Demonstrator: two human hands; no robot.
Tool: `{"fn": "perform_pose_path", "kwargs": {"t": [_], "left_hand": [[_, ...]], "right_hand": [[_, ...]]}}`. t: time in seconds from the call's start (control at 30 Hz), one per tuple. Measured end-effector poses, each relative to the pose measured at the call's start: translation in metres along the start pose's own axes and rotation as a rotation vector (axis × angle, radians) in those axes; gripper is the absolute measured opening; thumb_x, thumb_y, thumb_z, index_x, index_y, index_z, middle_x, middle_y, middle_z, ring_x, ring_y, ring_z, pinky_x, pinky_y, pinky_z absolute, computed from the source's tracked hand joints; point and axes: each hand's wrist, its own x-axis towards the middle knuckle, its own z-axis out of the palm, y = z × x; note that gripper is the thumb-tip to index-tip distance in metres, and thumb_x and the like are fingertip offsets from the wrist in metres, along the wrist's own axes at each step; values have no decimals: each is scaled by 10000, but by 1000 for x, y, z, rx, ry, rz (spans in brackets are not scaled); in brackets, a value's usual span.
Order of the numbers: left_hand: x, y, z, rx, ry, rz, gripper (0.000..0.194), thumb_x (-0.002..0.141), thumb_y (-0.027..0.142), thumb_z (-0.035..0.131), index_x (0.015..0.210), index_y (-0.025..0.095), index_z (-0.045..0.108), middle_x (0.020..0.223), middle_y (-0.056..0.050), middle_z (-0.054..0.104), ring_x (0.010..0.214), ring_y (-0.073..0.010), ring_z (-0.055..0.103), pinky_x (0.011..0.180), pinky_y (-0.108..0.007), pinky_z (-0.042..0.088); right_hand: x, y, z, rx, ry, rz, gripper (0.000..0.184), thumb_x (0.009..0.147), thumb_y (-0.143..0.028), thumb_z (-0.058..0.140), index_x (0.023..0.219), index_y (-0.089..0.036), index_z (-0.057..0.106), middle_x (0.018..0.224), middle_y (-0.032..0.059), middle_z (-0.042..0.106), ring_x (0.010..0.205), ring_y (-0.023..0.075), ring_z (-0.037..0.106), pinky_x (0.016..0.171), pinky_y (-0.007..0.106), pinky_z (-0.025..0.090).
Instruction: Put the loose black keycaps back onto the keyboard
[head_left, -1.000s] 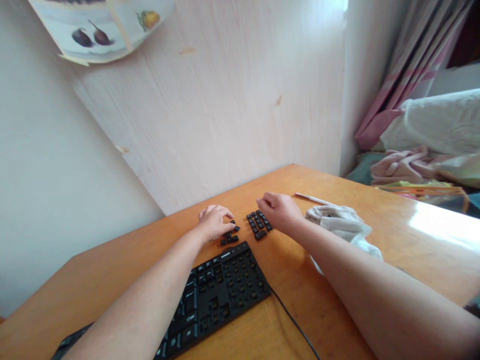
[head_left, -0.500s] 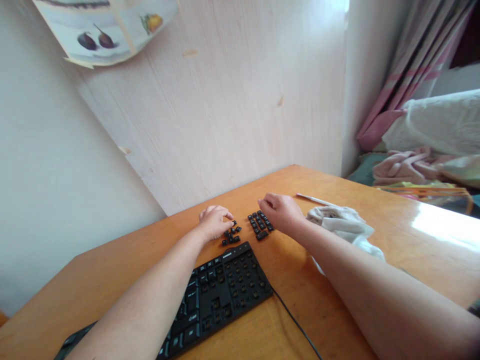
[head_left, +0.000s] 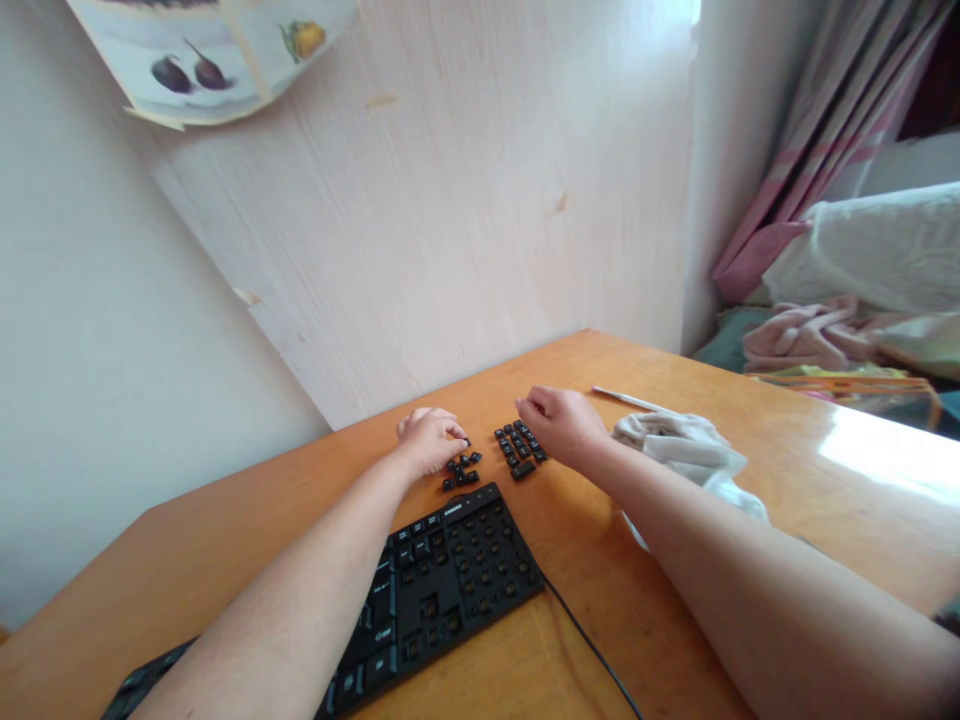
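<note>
My left hand (head_left: 431,440) is over a loose pile of black keycaps (head_left: 460,472), its thumb and finger closed on a small black keycap (head_left: 468,442) at the tips. My right hand (head_left: 561,420) is curled closed beside keycaps set out in neat rows (head_left: 517,445), partly covering them; whatever its fingers may hold is hidden. Nearer to me lies a black keyboard (head_left: 465,570), partly under my left forearm. Its number pad and some nearby positions have bare sockets, while other keys are still fitted.
A crumpled white cloth (head_left: 682,455) lies right of my right hand, with a thin white stick-like tool (head_left: 630,398) behind it. The keyboard cable (head_left: 592,645) runs toward the front edge of the wooden table (head_left: 247,510). A pale wall panel (head_left: 465,200) rises behind.
The thumb and finger of my left hand have drawn together on a keycap. My right hand stays where it was, and the view has shifted very slightly.
</note>
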Motion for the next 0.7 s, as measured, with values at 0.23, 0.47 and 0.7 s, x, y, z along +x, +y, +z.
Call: {"fn": "perform_pose_path", "kwargs": {"t": [0.23, 0.47, 0.7], "left_hand": [[-28, -4, -24, -3, 69, 42, 142, 752, 425, 682, 818, 333, 768, 1198, 42, 680, 1221, -245, 494, 1049, -412, 349], [-85, -3, -47, -58, 78, 14, 111, 765, 388, 688, 808, 313, 758, 1221, 34, 674, 1253, -247, 472, 1100, -421, 317], [-134, 2, -53, -118, 56, -6, 81, 769, 353, 688, 807, 323, 754, 1242, 42, 663, 1288, -260, 454, 1114, -437, 313]], "right_hand": [[-4, -3, 1, -10, -102, -72, 358, 913, -410, 441, 681, -201, 617, 662, 31, 633, 614, 144, 486, 548, 273, 239], [-13, -11, 4, 22, -324, -219, 309, 872, -339, 505, 603, -197, 558, 588, -5, 556, 564, 123, 440, 526, 262, 247], [-31, -27, -4, 16, -624, -314, 346, 836, -317, 574, 522, -189, 509, 511, -33, 468, 513, 106, 387, 504, 250, 252]]}}
